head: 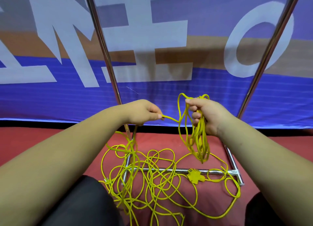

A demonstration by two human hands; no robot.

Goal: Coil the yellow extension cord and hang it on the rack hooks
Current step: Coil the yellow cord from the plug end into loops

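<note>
We are mid-coil; our right hand grips gathered loops of the thin yellow extension cord, our left hand pinches the feeding strand; most lies tangled on the red floor; next, probably, another loop.

The two chrome rack uprights run out past the top edge at 12 o'clock, so any hooks lie out of view. The yellow extension cord tangles off the bottom edge at 6 o'clock, one end perhaps hidden there. The left hand covers its own fingers. The banner lettering is cropped.
</note>
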